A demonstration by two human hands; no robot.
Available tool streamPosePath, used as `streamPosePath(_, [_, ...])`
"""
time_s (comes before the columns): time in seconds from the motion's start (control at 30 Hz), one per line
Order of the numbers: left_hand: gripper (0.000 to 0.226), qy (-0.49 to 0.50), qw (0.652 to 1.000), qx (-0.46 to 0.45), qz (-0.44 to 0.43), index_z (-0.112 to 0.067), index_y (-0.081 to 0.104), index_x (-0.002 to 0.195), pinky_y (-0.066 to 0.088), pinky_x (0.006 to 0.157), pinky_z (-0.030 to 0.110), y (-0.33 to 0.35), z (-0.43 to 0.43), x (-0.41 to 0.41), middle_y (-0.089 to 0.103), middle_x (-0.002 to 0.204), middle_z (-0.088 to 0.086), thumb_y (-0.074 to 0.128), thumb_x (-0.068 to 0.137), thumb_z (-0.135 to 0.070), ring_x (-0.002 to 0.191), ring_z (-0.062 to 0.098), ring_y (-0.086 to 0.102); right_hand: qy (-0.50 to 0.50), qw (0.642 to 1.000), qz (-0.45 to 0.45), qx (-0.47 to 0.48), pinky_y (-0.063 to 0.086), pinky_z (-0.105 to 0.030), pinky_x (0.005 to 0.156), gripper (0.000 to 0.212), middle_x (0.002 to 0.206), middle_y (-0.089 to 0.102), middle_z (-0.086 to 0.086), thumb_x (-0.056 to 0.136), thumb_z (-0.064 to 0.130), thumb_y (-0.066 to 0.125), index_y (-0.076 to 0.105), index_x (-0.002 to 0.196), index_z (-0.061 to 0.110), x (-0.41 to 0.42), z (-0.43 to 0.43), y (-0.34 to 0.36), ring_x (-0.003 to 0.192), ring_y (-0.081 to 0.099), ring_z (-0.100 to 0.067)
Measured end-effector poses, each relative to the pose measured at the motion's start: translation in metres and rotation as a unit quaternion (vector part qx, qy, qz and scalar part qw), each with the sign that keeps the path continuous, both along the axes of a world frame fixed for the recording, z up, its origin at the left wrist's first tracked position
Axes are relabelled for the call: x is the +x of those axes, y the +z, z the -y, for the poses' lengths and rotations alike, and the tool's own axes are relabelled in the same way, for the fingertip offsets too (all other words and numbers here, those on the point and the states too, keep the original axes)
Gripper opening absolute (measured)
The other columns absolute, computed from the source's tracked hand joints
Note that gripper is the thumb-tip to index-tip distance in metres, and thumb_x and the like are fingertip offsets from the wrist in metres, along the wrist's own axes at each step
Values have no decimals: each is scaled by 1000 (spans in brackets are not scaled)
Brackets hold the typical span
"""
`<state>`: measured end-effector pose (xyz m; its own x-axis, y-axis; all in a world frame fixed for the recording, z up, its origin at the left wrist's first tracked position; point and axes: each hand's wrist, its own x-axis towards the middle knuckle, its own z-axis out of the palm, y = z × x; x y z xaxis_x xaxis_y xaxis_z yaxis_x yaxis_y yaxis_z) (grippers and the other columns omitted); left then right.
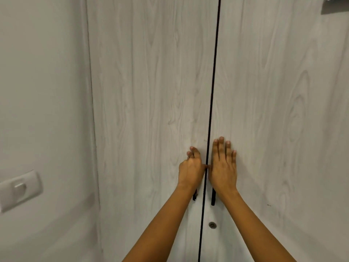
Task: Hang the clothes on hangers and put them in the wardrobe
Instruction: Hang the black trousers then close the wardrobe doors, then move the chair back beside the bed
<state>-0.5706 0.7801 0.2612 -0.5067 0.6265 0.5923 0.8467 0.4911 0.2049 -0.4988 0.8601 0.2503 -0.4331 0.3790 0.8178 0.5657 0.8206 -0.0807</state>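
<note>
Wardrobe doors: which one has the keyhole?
The right door. Its round metal keyhole sits just right of the centre gap, below the right hand and the black handle. The left door shows none.

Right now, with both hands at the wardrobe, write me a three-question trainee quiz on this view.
1. True or false: the wardrobe doors stand wide open.
2. How does the right hand meet its door? A) flat, fingers spread B) fist round a handle C) not touching
3. Fill in: the round keyhole sits on the ___ door, below the black handles.

Key
1. False: only a thin dark seam shows between them.
2. A; the left hand rests on its door too, fingers more curled.
3. Right.
</note>
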Motion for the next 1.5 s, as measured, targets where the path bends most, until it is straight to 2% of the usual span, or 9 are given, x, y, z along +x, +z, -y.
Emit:
streamPosePath(0.3, [81,11,996,15,84,-9,3,151,47,84,41,0,21,13,49,136,22,53,93,-37,108,39,58,83,996,-18,-32,-12,-48,114,97,155,7,-23,71,0,73,13,148,-3,-2,-2,-1,143,1,-40])
streamPosePath(0.43, [82,37,992,-23,117,-16,6,151,36,105,46,-7,76,12,15,157,14,58,91,-35,136,33,34,158,983,-23,-87,5,-65,109,87,150,14,-33,73,-1,72,21,142,-11,-18,40,-2,139,9,-49])
streamPosePath(0.6, [69,184,974,-22,128,-10,23,147,34,105,43,-50,198,27,30,151,15,58,91,-29,132,35,36,322,932,44,-157,1,-61,110,87,152,6,-33,70,3,76,28,141,-8,-41,139,-41,142,-1,-45])
streamPosePath(0.8, [58,435,878,3,201,-9,35,141,37,99,38,-126,398,112,48,136,16,58,91,-27,124,33,44,575,764,194,-218,17,-52,113,74,154,2,-26,79,3,69,31,143,-2,-32,313,-106,142,5,-42])
streamPosePath(0.97, [52,602,765,70,216,-12,42,137,42,98,37,-163,519,227,53,133,12,56,91,-30,122,30,47,744,599,248,-162,24,-50,109,70,148,19,-34,72,-5,73,42,134,-7,22,454,-144,137,20,-48])
streamPosePath(1.1, [49,702,667,108,226,-16,42,136,40,97,34,-189,590,325,56,125,7,54,92,-33,118,24,49,825,463,304,-107,31,-51,106,69,147,23,-30,73,-2,73,43,134,-4,86,557,-168,137,24,-46])
streamPosePath(1.27, [40,784,544,170,246,-18,53,122,49,87,38,-221,666,434,62,112,4,59,84,-30,103,22,59,869,310,385,-41,18,-34,112,67,156,8,-16,87,17,62,28,144,6,158,668,-205,144,10,-32])
streamPosePath(1.37, [56,823,448,182,299,-18,41,137,39,105,35,-250,710,484,48,137,3,60,87,-34,127,22,43,849,268,456,-13,19,-29,111,67,152,17,-19,86,22,62,30,142,2,193,730,-232,142,18,-33])
streamPosePath(1.5, [75,811,384,237,371,-23,27,145,33,108,34,-279,734,517,35,147,3,67,83,-31,135,23,33,812,245,529,0,23,-37,114,67,153,13,-20,92,28,58,23,146,6,224,780,-262,142,17,-34])
